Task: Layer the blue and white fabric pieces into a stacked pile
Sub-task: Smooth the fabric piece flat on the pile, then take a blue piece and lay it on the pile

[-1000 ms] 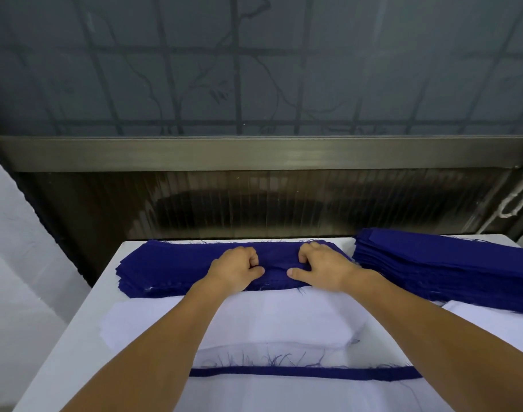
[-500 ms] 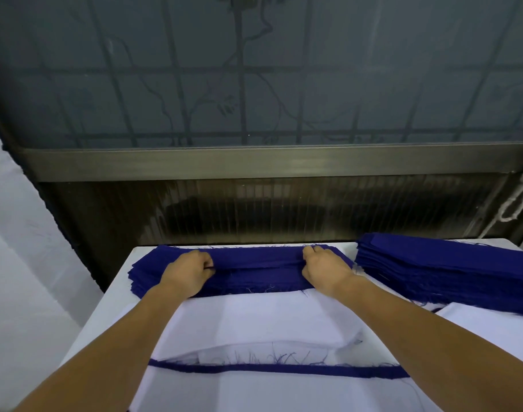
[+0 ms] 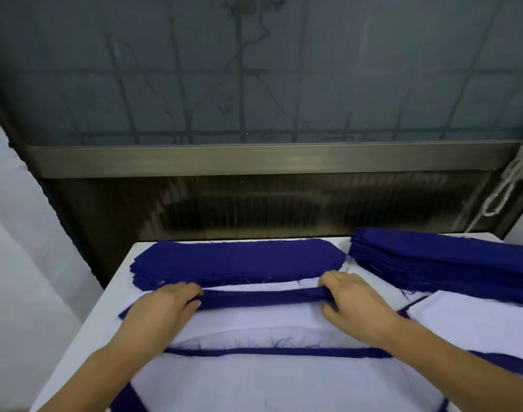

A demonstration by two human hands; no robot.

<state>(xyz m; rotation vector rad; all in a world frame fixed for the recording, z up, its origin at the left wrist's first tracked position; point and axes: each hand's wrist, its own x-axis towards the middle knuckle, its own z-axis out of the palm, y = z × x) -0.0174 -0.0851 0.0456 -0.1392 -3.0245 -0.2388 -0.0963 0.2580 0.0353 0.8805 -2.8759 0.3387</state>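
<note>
Fingers of both hands are curled round the ends of one blue fabric piece (image 3: 261, 298), which sags flat between them across the middle of the frame. The left hand (image 3: 162, 307) pinches its left end, thumb tucked under and fingers (image 3: 191, 288) bent over the top edge. The right hand (image 3: 354, 301) grips the right end the same way, fingers (image 3: 328, 281) folded over the cloth.

Half a second ago both hands were pressed into the near edge of the blue pile (image 3: 236, 261) at the back of the table; a second ago they sat close together at its centre. They have since spread apart, peeled one piece off the top and drawn it toward the lower part of the frame, so that it hangs just above the white fabric (image 3: 254, 319) lying in front of that pile. In my judgement a single layer has been separated and is about to be laid down on the white one, as the next blue layer.

Lower in the frame, a thin blue edge (image 3: 278, 352) shows between white sheets, which suggests alternating layers are already there. A second, thicker blue stack (image 3: 444, 260) rests at the right, apart from the first. All of it lies on a white table (image 3: 84, 331) below a dark window frame (image 3: 269, 159).
</note>
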